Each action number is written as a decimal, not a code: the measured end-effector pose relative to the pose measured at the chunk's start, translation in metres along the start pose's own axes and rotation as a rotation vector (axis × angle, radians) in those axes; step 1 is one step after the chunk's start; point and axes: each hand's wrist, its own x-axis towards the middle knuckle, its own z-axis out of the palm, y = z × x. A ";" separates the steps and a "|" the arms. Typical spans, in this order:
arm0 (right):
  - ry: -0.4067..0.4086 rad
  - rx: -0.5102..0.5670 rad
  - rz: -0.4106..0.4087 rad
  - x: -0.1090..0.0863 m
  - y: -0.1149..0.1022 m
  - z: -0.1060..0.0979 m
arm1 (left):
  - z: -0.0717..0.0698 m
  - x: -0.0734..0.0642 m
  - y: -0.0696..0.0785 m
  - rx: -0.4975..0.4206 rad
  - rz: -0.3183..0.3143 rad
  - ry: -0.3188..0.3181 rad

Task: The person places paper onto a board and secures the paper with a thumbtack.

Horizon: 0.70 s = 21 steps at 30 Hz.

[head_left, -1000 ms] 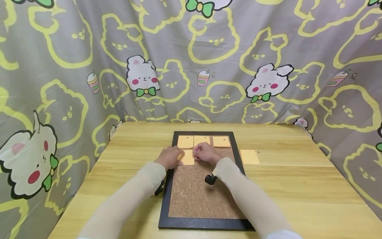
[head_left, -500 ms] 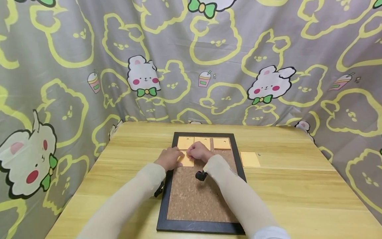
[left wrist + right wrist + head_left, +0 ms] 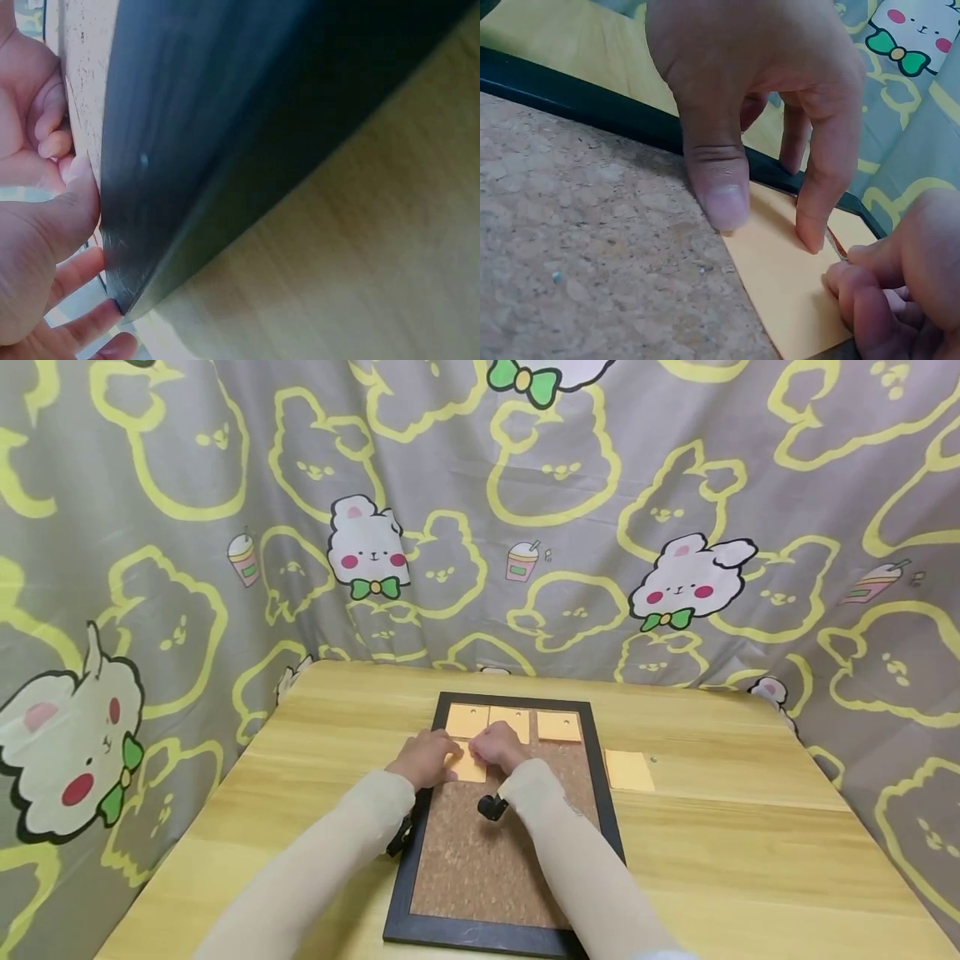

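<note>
The right grip [image 3: 498, 745] had shifted leftward along the far edge of the square, pale-orange paper note [image 3: 471, 772], nearer the left grip [image 3: 422, 758]; work seemed to centre there. Its fingertips were pinched together, contents hidden. The left grip, loosely spread, pressed the note beneath it onto the black-framed cork board [image 3: 480, 860].

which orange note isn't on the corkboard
The orange note on the table, right of the black frame; the other four notes lie on the cork inside it.

head view downward, wrists close, corkboard [image 3: 480, 877] shared
</note>
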 end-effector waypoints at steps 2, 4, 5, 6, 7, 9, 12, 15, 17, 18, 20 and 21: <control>0.012 -0.010 0.023 0.001 -0.002 0.000 | 0.000 0.001 -0.001 -0.003 -0.001 0.002; 0.011 -0.010 0.043 0.002 -0.004 0.000 | 0.000 0.002 -0.002 0.001 0.009 0.008; 0.004 -0.007 0.053 0.002 -0.005 0.000 | 0.000 0.002 -0.002 0.004 0.012 0.009; -0.005 0.001 0.058 0.003 -0.006 0.000 | 0.000 0.002 -0.003 0.005 0.012 0.013; -0.009 0.002 0.061 0.002 -0.007 -0.001 | 0.000 0.002 -0.003 0.006 0.010 0.015; -0.018 0.015 0.062 0.002 -0.008 -0.001 | 0.000 0.002 -0.002 0.008 0.008 0.024; -0.027 0.018 0.062 0.001 -0.010 -0.002 | -0.002 0.002 -0.002 0.008 0.000 0.018; -0.013 -0.016 0.059 0.000 -0.012 -0.002 | -0.003 0.003 -0.001 0.011 0.010 0.022; -0.003 -0.045 0.066 0.001 -0.013 -0.002 | -0.002 0.004 -0.001 0.012 0.017 0.018; -0.002 -0.057 0.069 0.001 -0.013 -0.002 | -0.002 0.004 -0.001 0.011 0.021 0.020; -0.001 -0.058 0.071 0.002 -0.013 0.000 | -0.002 0.003 -0.001 0.006 0.015 0.017; -0.003 -0.057 0.072 0.003 -0.013 0.000 | -0.001 0.003 -0.001 0.004 0.012 0.014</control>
